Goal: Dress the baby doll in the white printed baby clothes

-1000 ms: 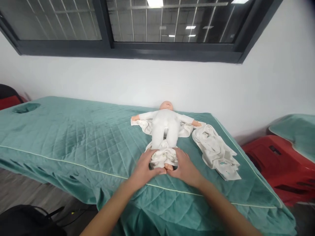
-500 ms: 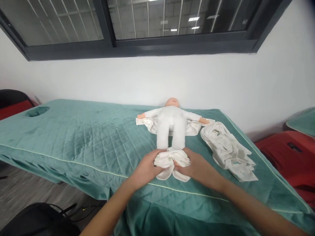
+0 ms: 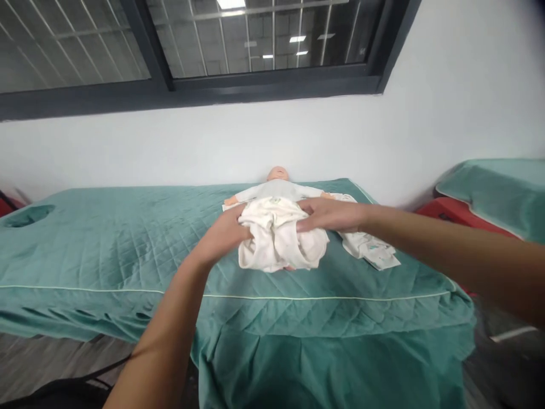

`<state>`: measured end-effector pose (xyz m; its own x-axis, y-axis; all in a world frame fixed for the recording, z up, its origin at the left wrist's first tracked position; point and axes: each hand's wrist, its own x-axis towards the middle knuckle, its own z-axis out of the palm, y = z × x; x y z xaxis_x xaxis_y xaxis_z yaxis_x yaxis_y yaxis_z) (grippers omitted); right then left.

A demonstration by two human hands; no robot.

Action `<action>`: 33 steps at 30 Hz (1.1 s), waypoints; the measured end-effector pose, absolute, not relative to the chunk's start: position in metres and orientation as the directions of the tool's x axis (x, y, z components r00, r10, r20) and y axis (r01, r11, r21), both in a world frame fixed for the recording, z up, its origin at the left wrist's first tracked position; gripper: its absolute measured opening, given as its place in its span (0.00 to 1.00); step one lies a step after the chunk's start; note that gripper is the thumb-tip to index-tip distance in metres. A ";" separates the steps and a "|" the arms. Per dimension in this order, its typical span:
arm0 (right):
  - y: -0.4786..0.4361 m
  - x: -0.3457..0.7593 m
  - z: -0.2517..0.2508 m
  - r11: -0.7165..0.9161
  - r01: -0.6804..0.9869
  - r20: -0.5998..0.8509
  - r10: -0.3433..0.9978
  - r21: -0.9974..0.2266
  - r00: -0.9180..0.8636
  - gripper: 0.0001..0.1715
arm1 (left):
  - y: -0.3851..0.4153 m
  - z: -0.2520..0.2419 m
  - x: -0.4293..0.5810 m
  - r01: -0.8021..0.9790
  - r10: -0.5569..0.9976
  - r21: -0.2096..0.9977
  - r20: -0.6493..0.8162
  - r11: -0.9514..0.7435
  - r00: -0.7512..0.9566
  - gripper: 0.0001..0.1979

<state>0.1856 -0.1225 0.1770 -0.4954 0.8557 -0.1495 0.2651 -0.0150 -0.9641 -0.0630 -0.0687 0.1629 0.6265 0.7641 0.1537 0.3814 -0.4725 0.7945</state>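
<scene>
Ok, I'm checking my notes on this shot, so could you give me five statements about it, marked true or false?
1. The doll lies on the bed. True.
2. Its feet point away from the camera. False: the head is at the far end, by the wall.
3. The left hand and right hand are both on the white garment. True.
4. The bed is covered in red. False: the cover is green.
5. More clothes lie right of the doll in the picture. True.
</scene>
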 end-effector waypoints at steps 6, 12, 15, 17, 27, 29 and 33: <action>-0.115 0.205 0.252 0.120 0.536 -0.142 0.895 -0.835 -0.422 0.26 | -0.052 0.243 -0.059 0.395 0.545 0.661 0.025 -0.638 0.838 0.21; -0.118 0.208 0.287 0.166 0.634 0.086 0.984 -0.756 -0.156 0.24 | -0.041 0.277 -0.051 0.303 0.583 0.696 0.203 -0.651 0.787 0.19; -0.116 0.207 0.293 0.159 0.628 0.116 0.987 -0.761 -0.109 0.23 | -0.044 0.279 -0.047 0.295 0.594 0.702 0.224 -0.649 0.773 0.17; -0.113 0.206 0.293 0.125 0.663 0.039 0.989 -0.738 -0.143 0.21 | -0.046 0.276 -0.044 0.315 0.608 0.703 0.208 -0.637 0.766 0.14; -0.089 0.204 0.275 0.210 0.660 -0.060 0.931 -0.721 -0.361 0.16 | -0.045 0.241 -0.034 0.337 0.673 0.682 0.307 -0.649 0.673 0.04; -0.091 0.205 0.273 0.221 0.623 -0.016 0.936 -0.750 -0.351 0.17 | -0.046 0.237 -0.032 0.309 0.676 0.696 0.339 -0.648 0.654 0.04; -0.099 0.208 0.275 0.244 0.564 0.066 0.946 -0.789 -0.317 0.14 | -0.050 0.233 -0.030 0.283 0.638 0.732 0.260 -0.619 0.725 0.05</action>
